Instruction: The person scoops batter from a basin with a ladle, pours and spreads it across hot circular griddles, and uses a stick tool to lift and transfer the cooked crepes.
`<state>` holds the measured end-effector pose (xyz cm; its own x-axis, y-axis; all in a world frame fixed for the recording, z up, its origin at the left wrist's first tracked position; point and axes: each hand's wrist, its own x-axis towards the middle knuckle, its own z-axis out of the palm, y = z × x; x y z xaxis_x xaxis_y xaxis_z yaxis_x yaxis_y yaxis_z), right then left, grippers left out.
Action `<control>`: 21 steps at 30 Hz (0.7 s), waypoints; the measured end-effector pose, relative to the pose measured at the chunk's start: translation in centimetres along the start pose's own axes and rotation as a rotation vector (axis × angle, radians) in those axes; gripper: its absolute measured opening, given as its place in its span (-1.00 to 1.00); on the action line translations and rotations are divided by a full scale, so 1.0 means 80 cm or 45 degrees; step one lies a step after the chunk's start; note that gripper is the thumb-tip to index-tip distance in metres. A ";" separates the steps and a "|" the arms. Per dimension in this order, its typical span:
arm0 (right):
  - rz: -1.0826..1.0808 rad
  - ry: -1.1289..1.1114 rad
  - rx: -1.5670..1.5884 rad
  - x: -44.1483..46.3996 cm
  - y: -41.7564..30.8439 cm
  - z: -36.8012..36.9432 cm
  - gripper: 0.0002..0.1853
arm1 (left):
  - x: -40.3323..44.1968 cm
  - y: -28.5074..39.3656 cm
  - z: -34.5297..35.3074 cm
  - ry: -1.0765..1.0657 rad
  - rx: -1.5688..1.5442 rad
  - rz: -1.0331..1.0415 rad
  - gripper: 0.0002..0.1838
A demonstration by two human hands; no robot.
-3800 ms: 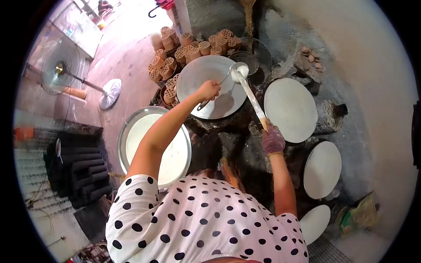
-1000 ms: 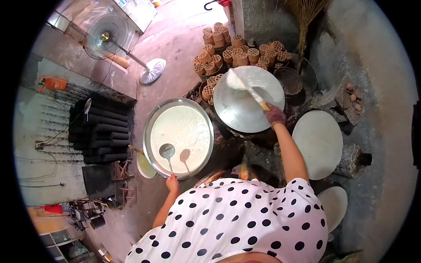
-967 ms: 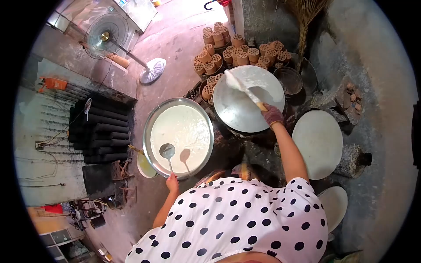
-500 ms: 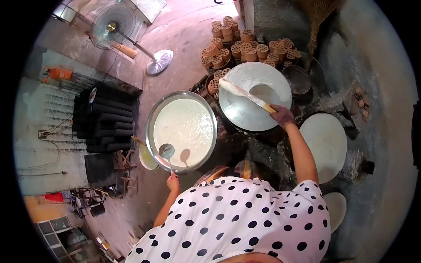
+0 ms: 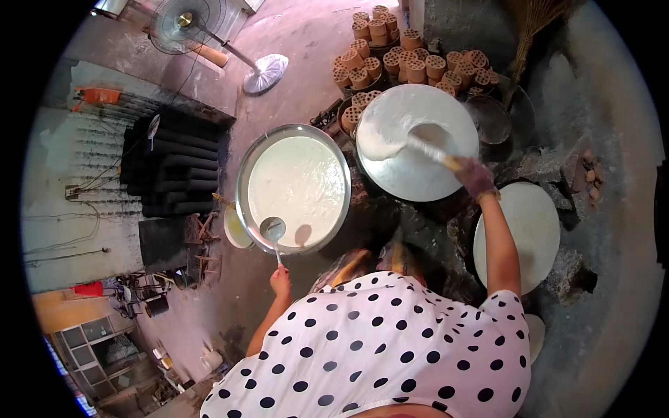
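As your right arm reaches forward over the hearth, your right hand (image 5: 477, 178), in a dusty purple glove, closes round the yellowish handle of a long, flat, white-coated paddle (image 5: 426, 149). The paddle points left and slightly away from you across a large, round, pale grey griddle (image 5: 418, 182), its far end blurred against a creamy white smear on the griddle's left side. Your bare left hand (image 5: 281, 281), held low and nearer your body with the elbow bent, grips the thin handle of a round metal ladle (image 5: 272, 228), whose bowl sits inside the near edge of a wide silver metal basin (image 5: 242, 174) of white batter (image 5: 300, 181). Your right forearm crosses a white round disc (image 5: 523, 223) beside the griddle, hiding part of it, while your glove covers the handle's end. Perforated orange clay cylinders (image 5: 416, 68) crowd the griddle's far side, near a dark round pan (image 5: 491, 115) and a straw broom (image 5: 526, 45). Off to your left stand a stack of long black rolls (image 5: 174, 167) and a pedestal fan (image 5: 185, 21).
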<state>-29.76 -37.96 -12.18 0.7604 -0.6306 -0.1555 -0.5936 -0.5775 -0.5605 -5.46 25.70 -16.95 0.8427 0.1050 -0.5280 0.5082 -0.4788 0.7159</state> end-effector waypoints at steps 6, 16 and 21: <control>-0.095 -0.094 -0.094 -0.007 -0.026 -0.022 -0.55 | -0.014 0.004 -0.001 0.008 0.035 0.035 -0.54; -0.081 0.050 -0.031 -0.042 -0.033 -0.001 -0.59 | -0.006 0.033 0.006 -0.043 0.017 0.061 -0.56; 0.190 0.047 0.175 -0.210 0.013 -0.008 -0.49 | 0.021 0.039 0.010 -0.108 0.027 0.070 -0.54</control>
<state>-43.34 -28.34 -9.63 0.6550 -0.7238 -0.2169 -0.6555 -0.4015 -0.6396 -2.64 23.68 -15.97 0.8506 0.0045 -0.5259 0.4573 -0.5002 0.7353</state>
